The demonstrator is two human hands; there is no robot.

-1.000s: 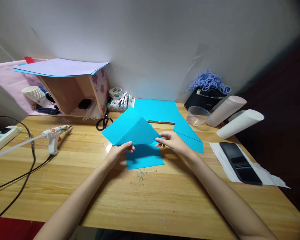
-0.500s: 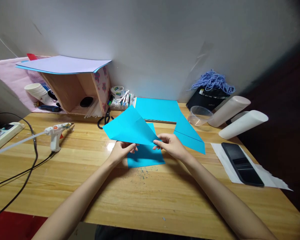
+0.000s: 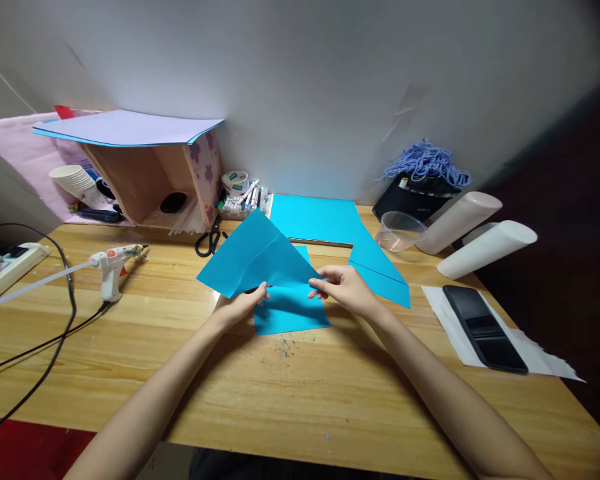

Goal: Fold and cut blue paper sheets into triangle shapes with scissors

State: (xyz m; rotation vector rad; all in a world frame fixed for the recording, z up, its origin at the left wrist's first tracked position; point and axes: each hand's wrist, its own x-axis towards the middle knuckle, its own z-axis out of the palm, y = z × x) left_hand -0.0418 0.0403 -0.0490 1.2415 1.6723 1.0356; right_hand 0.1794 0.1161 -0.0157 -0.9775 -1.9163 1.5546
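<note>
A sheet of bright blue paper (image 3: 260,257) with a crease across it is held up, tilted, above the table. Its right corner is pinched between the thumb and fingers of my right hand (image 3: 347,290). My left hand (image 3: 243,303) grips the lower edge near the middle, thumb in front and some fingers hidden behind the paper. Beneath lies another blue paper piece (image 3: 290,317), flat on the wood. Right of my right hand is a blue paper offcut (image 3: 380,270) with a dark line across it.
A glue gun (image 3: 113,270) stands at left with its cord. Behind are an open box (image 3: 145,173), scissors (image 3: 210,241), markers (image 3: 250,199) and a larger blue sheet (image 3: 315,217). At right are a clear plastic cup (image 3: 401,233), white paper tubes (image 3: 487,250) and a phone (image 3: 485,330).
The held paper has tilted, its left part dipping lower and its crease showing more. My left hand has shifted slightly left; my right hand keeps its pinch.
</note>
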